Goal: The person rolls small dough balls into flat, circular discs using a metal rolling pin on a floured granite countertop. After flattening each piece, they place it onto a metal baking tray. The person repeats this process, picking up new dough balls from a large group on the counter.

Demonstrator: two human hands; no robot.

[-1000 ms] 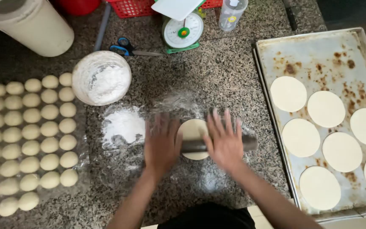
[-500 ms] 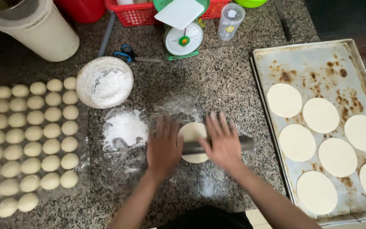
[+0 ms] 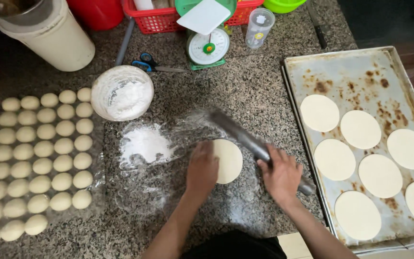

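Observation:
A flat round of dough [image 3: 229, 160] lies on the floured granite counter [image 3: 245, 91]. My left hand [image 3: 202, 168] presses on the round's left edge, fingers together. My right hand [image 3: 282, 174] grips a dark rolling pin [image 3: 243, 136], which is lifted and slants from upper left to lower right over the round's right side. A pile of loose flour [image 3: 144, 143] lies just left of the round.
Several dough balls [image 3: 39, 158] sit in rows at the left. A bowl of flour [image 3: 122, 92] stands behind the flour pile. At the right, a stained baking tray [image 3: 360, 76] holds several rolled rounds. Scissors [image 3: 152, 64], a kitchen scale [image 3: 208, 46], a white bucket [image 3: 53, 38] and a red basket [image 3: 159, 17] line the back.
Both palms were rolling the pin flat across the dough. Now the right hand alone holds the pin, swung diagonal and off the round, while the left hand rests on the dough.

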